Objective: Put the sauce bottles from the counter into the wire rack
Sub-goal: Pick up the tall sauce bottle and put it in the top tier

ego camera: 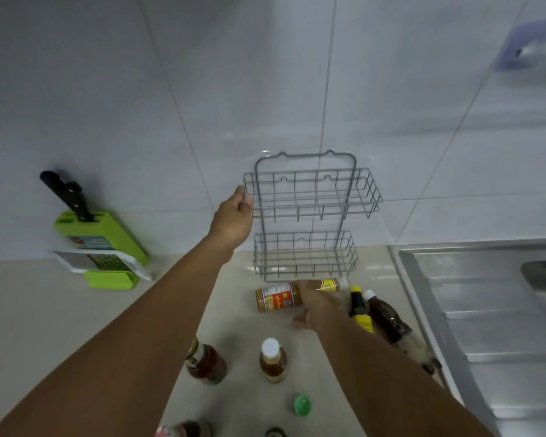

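A tan sauce bottle (278, 299) lies on its side on the counter (76, 310), just below the empty two-tier wire rack (309, 216) against the tiled wall. The right hand (316, 305) is laid over its neck end, fingers curled around it. Beyond those fingers, two dark bottles (379, 313) lean by the sink (486, 310). The rack's upper left corner is gripped by the left hand (234, 219), arm outstretched.
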